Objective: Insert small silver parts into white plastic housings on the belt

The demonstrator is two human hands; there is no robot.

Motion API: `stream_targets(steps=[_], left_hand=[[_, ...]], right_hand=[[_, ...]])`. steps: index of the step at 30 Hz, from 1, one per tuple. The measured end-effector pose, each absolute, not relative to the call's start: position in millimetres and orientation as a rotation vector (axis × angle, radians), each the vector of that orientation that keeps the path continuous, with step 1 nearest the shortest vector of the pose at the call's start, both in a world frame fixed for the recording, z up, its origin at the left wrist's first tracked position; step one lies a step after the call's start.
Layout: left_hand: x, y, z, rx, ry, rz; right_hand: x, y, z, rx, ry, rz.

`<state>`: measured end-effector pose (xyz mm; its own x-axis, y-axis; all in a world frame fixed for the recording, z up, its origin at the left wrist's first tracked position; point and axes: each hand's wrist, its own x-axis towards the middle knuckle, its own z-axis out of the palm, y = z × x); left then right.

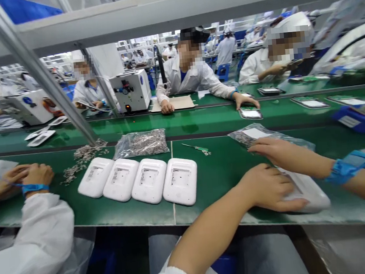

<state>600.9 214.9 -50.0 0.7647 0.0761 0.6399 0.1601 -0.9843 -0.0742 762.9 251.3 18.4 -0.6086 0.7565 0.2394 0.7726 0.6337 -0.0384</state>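
Observation:
A white plastic casing [313, 191] lies on the green bench at the right, partly covered by my hands. My left hand [271, 186] is closed over its left side, with the thumb along the near edge. My right hand [276, 148] hovers above the casing's far side, fingers stretched out flat at the edge of a clear bag of small metal parts [241, 137]. A blue strap [341, 170] circles my right wrist. Left of my hands, several more white casings [180, 182] lie in a row, recesses facing up.
Behind the row lie another bag of small parts [144, 143], a loose pile of them [85, 156] and a thin green-handled tool [196, 147]. A co-worker's hands [35, 175] are at the left. Across the green conveyor [181, 122] a co-worker touches a panel [251, 113]. A blue bin [356, 119] stands right.

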Motion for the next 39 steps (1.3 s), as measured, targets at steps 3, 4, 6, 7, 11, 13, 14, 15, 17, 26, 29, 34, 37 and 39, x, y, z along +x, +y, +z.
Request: stream_targets(steps=[3,4,6,7,11,13,14,15,17,26,29,34,37,39], left_hand=[[601.4,210.7,-45.2,-2.884,-0.247,-0.990],[601.9,210.5,-44.4,-2.889,-0.265,-0.988],[604.1,211.7,-45.2,-2.891,-0.241,-0.996],[605.4,212.1,-46.4,-2.894,-0.195,-0.994],[607.4,208.1,-50.4,-2.870,-0.132,-1.044],[605.3,207.2,-50.5,-2.850,-0.122,-1.089],[603.3,208.2,-49.9,-2.844,-0.125,-1.119],[600.8,210.3,-48.8,-2.839,-0.155,-1.170],[594.8,217.2,-45.9,-2.805,-0.348,-1.358],[586.5,237.5,-46.2,-2.746,-0.929,-1.865],[588.2,234.7,-48.0,-2.800,-0.911,-1.836],[587.4,234.5,-48.1,-2.869,-0.915,-1.773],[587.5,232.7,-48.7,-2.949,-0.818,-1.706],[588.2,228.1,-48.7,-3.003,-0.713,-1.625]], right_hand=[[785.3,220.2,31.6,-1.360,-2.625,-0.064],[789.3,212.1,36.3,-1.414,-2.619,-0.047],[794.7,200.8,42.4,-1.516,-2.628,-0.024],[796.6,196.8,43.4,-1.557,-2.628,-0.018],[798.8,186.1,38.2,-1.617,-2.644,0.003],[796.7,184.8,33.5,-1.620,-2.652,0.009],[795.1,185.4,31.5,-1.621,-2.653,0.008],[793.5,186.4,29.8,-1.617,-2.657,0.007],[790.5,189.2,27.7,-1.597,-2.674,0.014],[792.6,192.1,21.7,-1.472,-2.700,-0.009],[794.7,190.7,18.9,-1.424,-2.730,-0.010],[793.1,189.7,14.7,-1.460,-2.684,-0.020],[790.1,190.6,16.0,-1.501,-2.673,0.011],[788.5,189.2,17.5,-1.506,-2.695,0.033]])
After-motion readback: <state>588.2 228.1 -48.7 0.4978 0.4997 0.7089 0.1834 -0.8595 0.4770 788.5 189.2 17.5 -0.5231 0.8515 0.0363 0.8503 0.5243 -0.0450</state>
